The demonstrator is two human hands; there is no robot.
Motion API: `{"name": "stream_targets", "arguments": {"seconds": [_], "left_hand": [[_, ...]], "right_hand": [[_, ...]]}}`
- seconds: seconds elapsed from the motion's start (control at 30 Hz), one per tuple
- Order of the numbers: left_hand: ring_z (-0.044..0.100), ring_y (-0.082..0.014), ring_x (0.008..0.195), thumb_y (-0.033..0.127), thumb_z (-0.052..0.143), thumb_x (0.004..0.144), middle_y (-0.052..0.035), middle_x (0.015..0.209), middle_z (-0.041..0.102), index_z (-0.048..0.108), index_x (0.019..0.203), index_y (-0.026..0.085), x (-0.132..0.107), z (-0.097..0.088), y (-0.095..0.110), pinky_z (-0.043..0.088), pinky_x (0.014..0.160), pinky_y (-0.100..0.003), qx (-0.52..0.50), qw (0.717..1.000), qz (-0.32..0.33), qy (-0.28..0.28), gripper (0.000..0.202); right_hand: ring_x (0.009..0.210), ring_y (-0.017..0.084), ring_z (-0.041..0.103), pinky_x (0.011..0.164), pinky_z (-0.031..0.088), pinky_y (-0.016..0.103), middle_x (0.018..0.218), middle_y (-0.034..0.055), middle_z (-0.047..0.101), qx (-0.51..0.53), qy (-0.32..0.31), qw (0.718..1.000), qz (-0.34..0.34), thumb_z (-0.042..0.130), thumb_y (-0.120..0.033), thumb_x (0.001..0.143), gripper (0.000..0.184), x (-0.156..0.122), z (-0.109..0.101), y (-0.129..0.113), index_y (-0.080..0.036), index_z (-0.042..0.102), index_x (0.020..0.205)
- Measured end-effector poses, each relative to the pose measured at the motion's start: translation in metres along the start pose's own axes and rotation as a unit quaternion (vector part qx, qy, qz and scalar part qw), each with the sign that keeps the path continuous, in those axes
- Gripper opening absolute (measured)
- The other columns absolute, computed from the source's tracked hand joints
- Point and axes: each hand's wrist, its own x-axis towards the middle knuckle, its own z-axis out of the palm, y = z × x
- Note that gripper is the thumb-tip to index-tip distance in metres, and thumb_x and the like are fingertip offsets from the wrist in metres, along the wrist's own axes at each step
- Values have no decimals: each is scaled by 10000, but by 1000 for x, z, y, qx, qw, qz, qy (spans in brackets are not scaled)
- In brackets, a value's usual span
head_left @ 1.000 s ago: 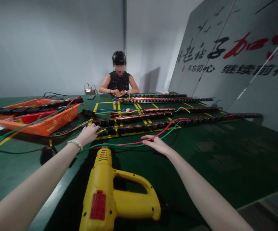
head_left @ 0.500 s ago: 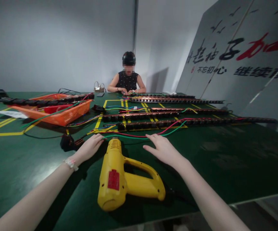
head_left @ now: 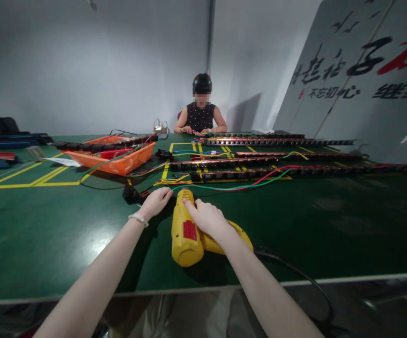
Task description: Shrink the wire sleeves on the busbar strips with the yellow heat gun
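A yellow heat gun [head_left: 184, 246] with a red label lies on the green table, its nozzle end pointing away from me. My right hand [head_left: 208, 218] is over it, the thumb along the barrel and the other fingers closed about the part where body and handle meet; their tips are partly hidden. To the left of the nozzle, my left hand [head_left: 157, 201] is closed on the end of a green wire [head_left: 220, 189], fingers pressed together. This wire runs right beside a red wire [head_left: 268, 175] to a long black strip [head_left: 240, 175]. A black connector [head_left: 131, 195] lies beside my left wrist.
An orange basket [head_left: 127, 162] stands at the left with a black strip across it. More black strips [head_left: 280, 142] lie farther back. Across the table [head_left: 330, 234] sits a person [head_left: 200, 115], hands on wires. The gun's black cord [head_left: 302, 272] hangs over the front edge.
My right hand has left the red and green wires and come left onto the heat gun. The left hand stays at the wire end. The camera view has shifted left.
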Motion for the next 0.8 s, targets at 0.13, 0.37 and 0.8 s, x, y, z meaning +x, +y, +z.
{"name": "stream_targets", "arguments": {"seconds": [0.13, 0.37, 0.8], "left_hand": [[542, -178, 728, 468, 279, 920, -38, 747, 595, 530, 722, 202, -3, -12, -24, 383, 681, -279, 3, 1000, -6, 24, 416], [542, -177, 672, 447, 343, 887, -28, 691, 587, 509, 676, 217, -5, -17, -33, 316, 576, -264, 81, 992, -95, 26, 354], [496, -158, 457, 430, 366, 860, 26, 456, 503, 623, 952, 218, -14, -14, -30, 356, 500, -251, -60, 970, -202, 119, 345]], "right_hand": [[1040, 352, 605, 856, 448, 448, 1095, 217, 650, 11, -24, 1000, -2, 42, -723, 836, 883, 11, 5, -2, -110, 620, 1101], [1093, 356, 585, 901, 429, 458, 1140, 230, 636, 10, -45, 999, -14, 117, -687, 857, 828, 20, 16, -21, -93, 630, 1121], [1053, 321, 608, 894, 428, 465, 1094, 184, 665, 18, -32, 995, -95, 80, -620, 901, 752, 5, 21, -22, -151, 651, 1045]]}}
